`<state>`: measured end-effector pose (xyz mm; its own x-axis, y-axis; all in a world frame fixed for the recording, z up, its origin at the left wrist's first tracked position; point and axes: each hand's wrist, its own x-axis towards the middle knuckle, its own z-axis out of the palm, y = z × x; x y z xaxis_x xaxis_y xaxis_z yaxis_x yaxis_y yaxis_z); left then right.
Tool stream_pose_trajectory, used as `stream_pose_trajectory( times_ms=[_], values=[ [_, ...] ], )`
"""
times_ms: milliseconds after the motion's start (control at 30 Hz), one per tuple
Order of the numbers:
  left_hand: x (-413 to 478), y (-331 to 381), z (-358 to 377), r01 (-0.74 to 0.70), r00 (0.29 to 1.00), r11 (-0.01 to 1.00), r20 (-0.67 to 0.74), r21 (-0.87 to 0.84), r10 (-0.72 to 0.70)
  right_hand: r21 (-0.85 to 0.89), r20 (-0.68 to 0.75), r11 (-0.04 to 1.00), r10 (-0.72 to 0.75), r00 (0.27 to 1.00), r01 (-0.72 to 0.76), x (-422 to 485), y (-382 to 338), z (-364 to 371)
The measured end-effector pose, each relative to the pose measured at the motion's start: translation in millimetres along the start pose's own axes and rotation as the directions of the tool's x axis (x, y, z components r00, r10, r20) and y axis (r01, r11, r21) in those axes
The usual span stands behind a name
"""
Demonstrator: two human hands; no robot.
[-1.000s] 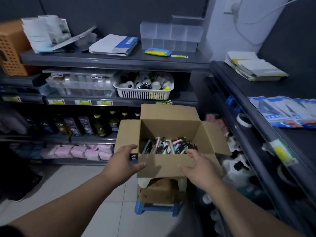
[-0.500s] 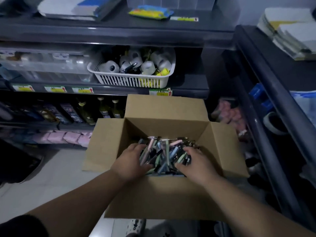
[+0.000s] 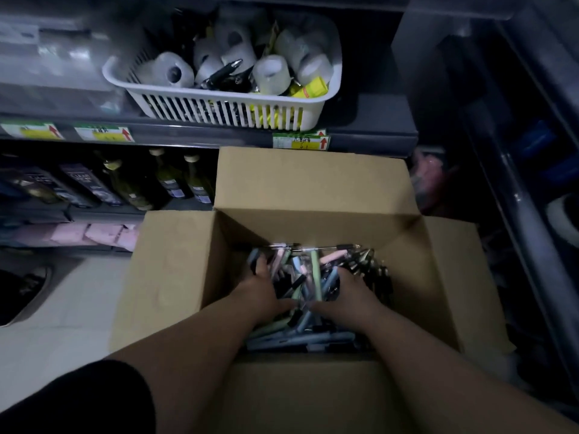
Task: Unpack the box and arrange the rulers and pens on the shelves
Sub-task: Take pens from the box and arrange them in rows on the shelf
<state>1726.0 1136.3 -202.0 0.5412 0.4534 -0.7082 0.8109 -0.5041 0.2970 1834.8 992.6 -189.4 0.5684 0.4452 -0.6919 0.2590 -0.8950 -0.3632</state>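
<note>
An open brown cardboard box [image 3: 316, 195] stands in front of me with its flaps spread out. Inside lies a loose pile of pens [image 3: 315, 270] in green, pink, blue and black. Both my hands are down in the pile. My left hand [image 3: 261, 291] digs into the pens on the left side, and my right hand [image 3: 352, 296] closes on them from the right. Together they gather a bundle between them, with the thumbs pointing toward each other. The fingertips are partly buried among the pens. No rulers show.
A white slotted basket [image 3: 225, 111] with tape rolls sits on the dark shelf [image 3: 369, 136] just behind the box. Bottles [image 3: 169, 180] stand on the shelf below, left. Another dark shelving unit [image 3: 517, 189] runs along the right. Pale floor tiles [image 3: 62, 308] lie at left.
My head has moved closer and lower over the box. Both hands went from the box's front edge into the pile and have closed in on a bundle of pens.
</note>
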Motion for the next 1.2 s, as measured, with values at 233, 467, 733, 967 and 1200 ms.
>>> stream_pose_trajectory(
  times_ms=[233, 467, 733, 967, 1200],
  values=[
    [9.9, 6.9, -7.3, 0.094, 0.996, 0.991, 0.006, -0.095, -0.093, 0.504, 0.026, 0.832, 0.255, 0.967, -0.233, 28.4, -11.7, 7.7],
    [11.4, 10.0, -8.2, 0.114, 0.992, 0.993, 0.058, -0.026, -0.113, 0.432, 0.043, 0.859, 0.286, 0.957, -0.275, 29.8, -20.4, 11.7],
    [18.4, 8.1, 0.1, 0.065, 0.995, 0.998, 0.071, 0.014, -0.066, -0.02, 0.037, 0.981, 0.193, 0.98, -0.193, 16.8, -15.5, -10.0],
    [17.7, 6.3, -1.1, 0.154, 0.988, 0.987, 0.009, -0.037, -0.154, 0.176, 0.078, 0.963, 0.192, 0.978, -0.203, 22.7, -22.2, 4.0],
    [19.0, 5.1, -5.5, 0.091, 0.995, 0.991, 0.045, -0.103, -0.087, 0.245, 0.156, 0.955, 0.13, 0.979, -0.166, 28.0, -20.7, 14.4]
  ],
)
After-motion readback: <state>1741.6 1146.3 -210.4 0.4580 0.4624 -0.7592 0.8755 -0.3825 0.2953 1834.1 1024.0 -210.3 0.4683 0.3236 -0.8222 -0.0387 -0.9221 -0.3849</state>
